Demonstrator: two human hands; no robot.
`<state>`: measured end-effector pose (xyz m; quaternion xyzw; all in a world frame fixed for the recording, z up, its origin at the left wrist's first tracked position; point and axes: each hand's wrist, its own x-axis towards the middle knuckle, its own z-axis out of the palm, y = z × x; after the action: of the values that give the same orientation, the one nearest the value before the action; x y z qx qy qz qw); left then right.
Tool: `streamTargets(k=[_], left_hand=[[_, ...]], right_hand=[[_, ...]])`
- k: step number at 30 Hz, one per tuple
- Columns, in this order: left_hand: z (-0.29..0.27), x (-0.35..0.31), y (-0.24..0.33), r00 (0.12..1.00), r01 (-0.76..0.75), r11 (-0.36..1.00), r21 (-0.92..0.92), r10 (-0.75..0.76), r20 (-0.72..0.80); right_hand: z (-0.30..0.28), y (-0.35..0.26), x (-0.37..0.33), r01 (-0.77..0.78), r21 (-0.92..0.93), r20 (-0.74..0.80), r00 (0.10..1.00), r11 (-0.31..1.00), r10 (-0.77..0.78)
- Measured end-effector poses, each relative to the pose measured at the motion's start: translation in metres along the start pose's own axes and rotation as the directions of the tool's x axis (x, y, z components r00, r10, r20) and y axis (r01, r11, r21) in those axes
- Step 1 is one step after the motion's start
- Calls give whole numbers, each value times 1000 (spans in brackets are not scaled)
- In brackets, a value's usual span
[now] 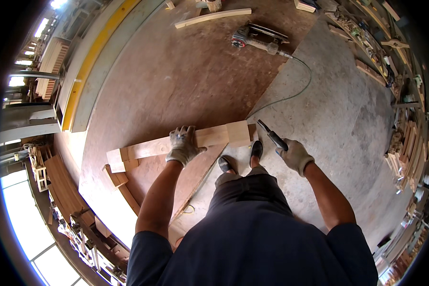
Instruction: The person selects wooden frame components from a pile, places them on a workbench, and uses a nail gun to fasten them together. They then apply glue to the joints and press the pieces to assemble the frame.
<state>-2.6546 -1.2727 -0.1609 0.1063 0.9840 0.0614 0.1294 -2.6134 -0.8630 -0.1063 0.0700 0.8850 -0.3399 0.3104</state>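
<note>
A pale wooden beam (150,148), with a block-like joint at each end, lies across the near edge of the brown worktop. My gloved left hand (182,143) grips it around the middle, fingers over its top and thumb out to the right. To the right of the beam's right end block (238,134), my gloved right hand (297,156) is closed round the black grip of a hammer-like hand tool (274,138). The tool's narrow dark end points up and left towards the block, apart from it. Its exact kind is unclear from this angle.
More wooden pieces (128,198) lie left of my left forearm. A power sander (258,40) with a green hose (311,76) rests farther back, beside a curved wooden strip (212,17). A yellow rail (93,52) runs along the left. Stacked wood (407,150) lines the right.
</note>
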Motion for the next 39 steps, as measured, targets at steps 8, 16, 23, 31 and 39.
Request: streamTargets(k=[8,16,23,31,39], left_hand=[[-10,0,5,999,30,999,-13,-30,33],[-13,-1,6,998,40,999,-34,-38,48],[-14,-2,6,998,42,998,-47,-40,41],[-15,0,6,998,44,998,-45,-41,55],[-21,0,11,996,56,998,-37,-53,77]], right_hand=[[-12,-7,5,-27,-213,54,998,977,39],[-22,-16,0,59,-312,10,998,948,-59],[-36,-40,9,59,-516,119,993,854,3],[-54,-95,9,106,-739,166,986,665,27],[-67,-103,16,13,-631,249,950,776,186]])
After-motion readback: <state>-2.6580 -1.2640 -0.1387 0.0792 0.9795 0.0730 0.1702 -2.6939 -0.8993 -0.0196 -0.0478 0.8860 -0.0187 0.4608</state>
